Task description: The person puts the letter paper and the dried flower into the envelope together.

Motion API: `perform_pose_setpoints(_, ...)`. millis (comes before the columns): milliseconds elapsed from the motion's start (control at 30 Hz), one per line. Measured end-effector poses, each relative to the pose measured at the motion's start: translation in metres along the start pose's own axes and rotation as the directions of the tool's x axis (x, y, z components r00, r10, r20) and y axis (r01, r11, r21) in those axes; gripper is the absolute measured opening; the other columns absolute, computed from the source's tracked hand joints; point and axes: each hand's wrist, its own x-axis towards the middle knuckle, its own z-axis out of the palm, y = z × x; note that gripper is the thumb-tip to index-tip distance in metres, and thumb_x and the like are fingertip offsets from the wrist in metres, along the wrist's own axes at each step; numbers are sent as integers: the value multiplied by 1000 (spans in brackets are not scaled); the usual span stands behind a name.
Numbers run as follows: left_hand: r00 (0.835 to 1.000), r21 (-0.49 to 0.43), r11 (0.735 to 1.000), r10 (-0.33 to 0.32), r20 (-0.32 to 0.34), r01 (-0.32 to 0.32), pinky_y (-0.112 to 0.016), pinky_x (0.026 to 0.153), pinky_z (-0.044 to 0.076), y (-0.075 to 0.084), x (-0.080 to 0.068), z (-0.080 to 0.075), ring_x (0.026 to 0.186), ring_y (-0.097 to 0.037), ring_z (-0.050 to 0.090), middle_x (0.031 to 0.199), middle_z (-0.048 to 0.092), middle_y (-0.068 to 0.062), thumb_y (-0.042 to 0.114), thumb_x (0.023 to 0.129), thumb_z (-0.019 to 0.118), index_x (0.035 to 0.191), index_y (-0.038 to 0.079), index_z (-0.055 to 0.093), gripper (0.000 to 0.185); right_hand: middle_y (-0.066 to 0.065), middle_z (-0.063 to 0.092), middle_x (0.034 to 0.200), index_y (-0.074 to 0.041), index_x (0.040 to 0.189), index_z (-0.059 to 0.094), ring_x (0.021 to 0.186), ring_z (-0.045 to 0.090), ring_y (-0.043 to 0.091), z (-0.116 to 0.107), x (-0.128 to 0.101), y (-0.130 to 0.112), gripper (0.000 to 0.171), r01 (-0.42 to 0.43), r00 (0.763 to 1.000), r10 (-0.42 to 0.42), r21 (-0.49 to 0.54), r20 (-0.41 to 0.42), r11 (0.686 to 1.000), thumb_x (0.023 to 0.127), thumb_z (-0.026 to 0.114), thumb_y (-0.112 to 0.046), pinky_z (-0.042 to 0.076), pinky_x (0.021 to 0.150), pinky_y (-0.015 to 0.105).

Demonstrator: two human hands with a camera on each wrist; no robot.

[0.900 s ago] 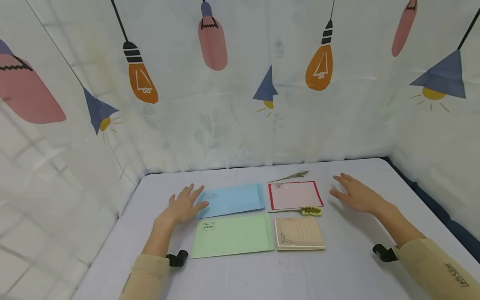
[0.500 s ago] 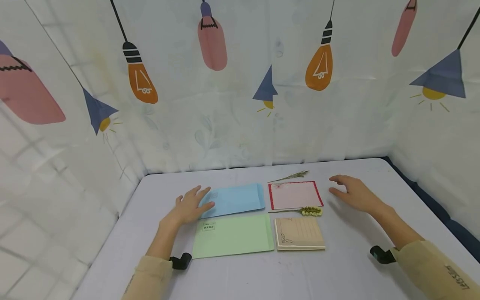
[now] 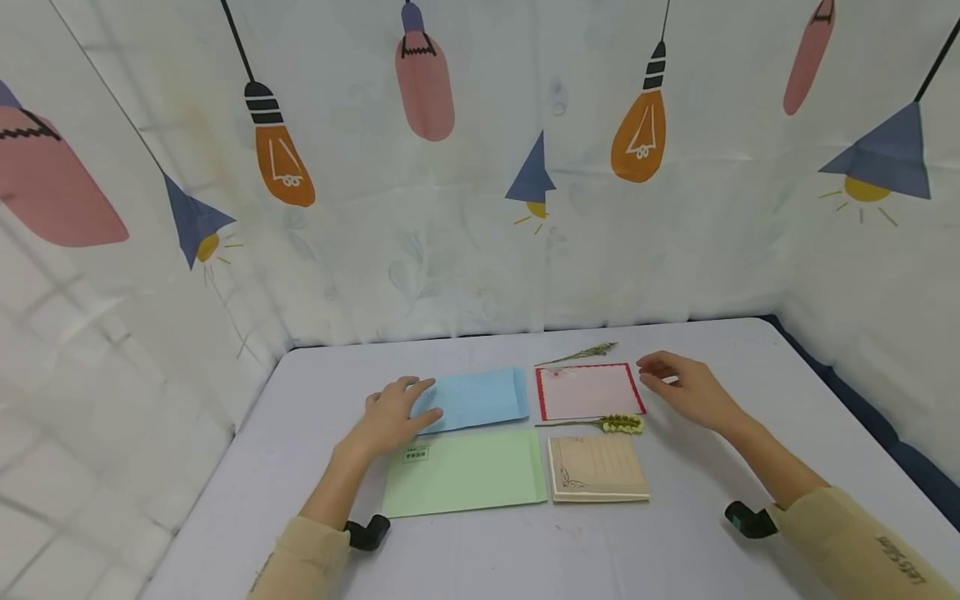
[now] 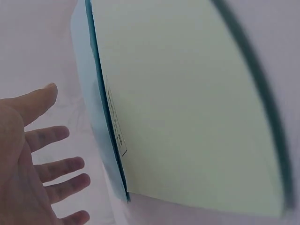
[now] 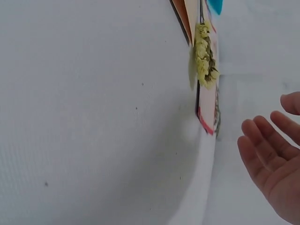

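Under the left hand (image 3: 390, 417), fingers loosely spread, sits the left end of the blue envelope (image 3: 480, 398), its long side running left-right. Right hand (image 3: 686, 390), fingers relaxed and holding nothing, hovers just beside the red-bordered card (image 3: 588, 391), which lies to its left.

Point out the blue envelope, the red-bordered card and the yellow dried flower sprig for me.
blue envelope (image 3: 480, 398): head view, bare middle of its face.
red-bordered card (image 3: 589, 391): head view, centre of the pink face.
yellow dried flower sprig (image 3: 624, 423): head view, on the yellow flower head.
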Motion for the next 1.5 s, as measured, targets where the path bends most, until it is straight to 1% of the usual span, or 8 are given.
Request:
perform_pose_setpoints(133,1000,1,1000,7,19,-7,-73,103,28,6,0,2,138,-45,42,152,43,-24,44,103,62,153,10,49,62,8,71,110,-2,125,66,99,67,27,6,1,-5,28,-18,1000,18,49,-1,999,104,64,-21,55,79,37)
perform_pose_setpoints(267,999,-6,1000,31,33,-31,-71,104,28,14,0,5,139,-43,42,152,44,-22,43,102,63,152,11,50,61,12,71,108,-3,124,66,96,68,28,11,2,-14,28,-46,998,42,131,35,990,104,64,-21,54,75,32)
perform_pose_setpoints(467,995,-2,996,86,50,-86,-71,103,30,26,1,10,137,-42,44,150,46,-21,43,101,65,150,11,52,60,18,70,104,-3,123,66,93,68,37,21,4,-27,25,-78,994,51,288,97,955,103,66,-18,58,73,39)
perform_pose_setpoints(600,993,8,996,91,79,-92,-70,105,29,32,3,12,139,-41,42,151,46,-20,43,100,66,150,14,53,60,24,67,110,2,123,64,94,68,35,28,6,-34,24,-70,992,24,370,128,926,103,65,-13,59,76,42)
perform_pose_setpoints(733,990,11,996,84,114,-86,-69,106,28,35,5,14,141,-39,39,153,44,-18,45,99,67,152,16,52,62,27,65,112,7,126,59,95,68,34,36,7,-43,29,-83,987,16,423,159,902,103,64,-10,59,79,41)
perform_pose_setpoints(967,981,-3,995,101,164,-102,-70,108,26,40,6,15,142,-43,37,154,42,-19,50,98,67,154,17,50,67,27,66,110,7,132,53,93,69,38,50,10,-56,38,-150,975,53,471,214,869,101,66,-11,60,79,43)
perform_pose_setpoints(1233,979,-13,995,104,175,-103,-71,108,24,44,8,16,144,-44,34,156,39,-20,50,97,68,155,16,48,70,22,69,107,4,130,56,93,69,38,56,9,-59,35,-156,967,45,443,251,883,101,66,-13,59,81,40)
perform_pose_setpoints(1500,976,5,997,79,201,-81,-70,110,23,43,8,15,146,-42,31,159,35,-19,51,96,69,157,18,45,73,22,70,107,5,129,57,92,70,36,60,10,-61,34,-176,955,35,465,295,868,101,65,-13,59,82,41)
